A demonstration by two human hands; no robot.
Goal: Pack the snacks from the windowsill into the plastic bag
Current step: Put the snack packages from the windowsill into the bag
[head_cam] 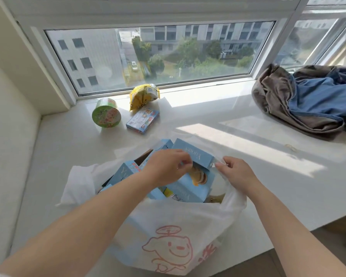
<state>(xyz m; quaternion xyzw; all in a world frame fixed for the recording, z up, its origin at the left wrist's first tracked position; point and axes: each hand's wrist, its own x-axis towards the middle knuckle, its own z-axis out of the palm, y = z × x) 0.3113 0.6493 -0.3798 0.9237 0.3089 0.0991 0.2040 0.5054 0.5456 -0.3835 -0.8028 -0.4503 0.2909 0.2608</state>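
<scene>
Both hands at plastic bag [176, 222], right hand [237, 174] pinching its rim

A wide white windowsill [218, 124] fills the middle of the frame, with bright patches of sunlight across its right half. Above it, a white-framed window [160, 54] looks down on grey buildings and green trees, and a cream wall [6, 80] closes the left side. A heap of brown and blue clothes [308, 98] lies at the right edge.
</scene>
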